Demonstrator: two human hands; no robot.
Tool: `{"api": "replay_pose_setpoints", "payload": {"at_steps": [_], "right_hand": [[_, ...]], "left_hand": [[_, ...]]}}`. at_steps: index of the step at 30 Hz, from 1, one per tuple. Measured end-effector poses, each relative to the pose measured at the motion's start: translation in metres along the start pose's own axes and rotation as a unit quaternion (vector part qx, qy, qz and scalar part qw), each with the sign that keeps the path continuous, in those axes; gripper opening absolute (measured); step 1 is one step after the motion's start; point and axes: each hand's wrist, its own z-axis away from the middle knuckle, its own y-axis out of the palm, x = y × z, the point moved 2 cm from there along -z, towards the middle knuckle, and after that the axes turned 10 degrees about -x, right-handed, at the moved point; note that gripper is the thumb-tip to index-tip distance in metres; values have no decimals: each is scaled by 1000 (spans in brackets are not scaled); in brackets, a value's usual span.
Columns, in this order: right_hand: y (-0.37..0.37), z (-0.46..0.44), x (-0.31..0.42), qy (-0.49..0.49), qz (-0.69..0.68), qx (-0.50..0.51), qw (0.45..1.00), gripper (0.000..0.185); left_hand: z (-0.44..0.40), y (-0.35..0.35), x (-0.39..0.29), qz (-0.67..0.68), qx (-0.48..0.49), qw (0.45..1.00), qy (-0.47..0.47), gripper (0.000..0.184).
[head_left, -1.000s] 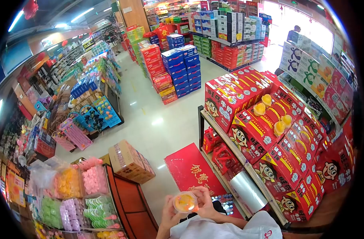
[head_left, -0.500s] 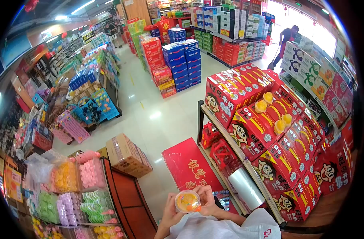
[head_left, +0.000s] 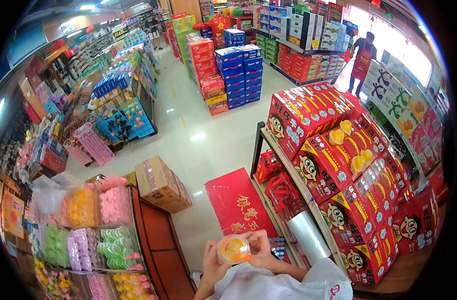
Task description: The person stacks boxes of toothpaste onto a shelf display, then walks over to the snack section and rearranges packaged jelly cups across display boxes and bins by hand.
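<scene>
Close to my body, I hold a small round clear plastic cup [head_left: 233, 249] with a yellow-orange filling, seemingly a jelly cup, its round top turned up toward me. The fingers of my left hand [head_left: 213, 261] wrap its left side. My right hand [head_left: 260, 248] grips the right side near the rim, where a bit of orange shows. Similar yellow cups [head_left: 358, 162] lie on red milk cartons [head_left: 316, 195] stacked to my right. Below the hands, a red printed board [head_left: 233, 192] lies on the floor.
Clear bins of wrapped sweets [head_left: 113, 205] stand at left beside a cardboard box [head_left: 161, 182]. Blue cartons [head_left: 233, 75] are stacked on the aisle floor. A person in a red apron [head_left: 362, 65] stands at the far right. A roll of clear film [head_left: 308, 240] sits on the right shelf.
The cup has tilted slightly in my hands, with both still gripping it. My view has shifted a little. The far person, earlier bent over a long-handled tool, now stands more upright.
</scene>
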Motion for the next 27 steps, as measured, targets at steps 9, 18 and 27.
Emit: {"api": "replay_pose_setpoints", "payload": {"at_steps": [9,18,27], "right_hand": [[3,8,6,-17,39,-5,999,47],[18,3,10,-31,82,-6,996,42],[46,30,-25,78,78,-7,994,46]], "left_hand": [[-3,-5,1,36,24,999,8,55],[-2,-9,-7,-16,28,998,61,53],[15,-62,5,-16,41,998,40,61]]}}
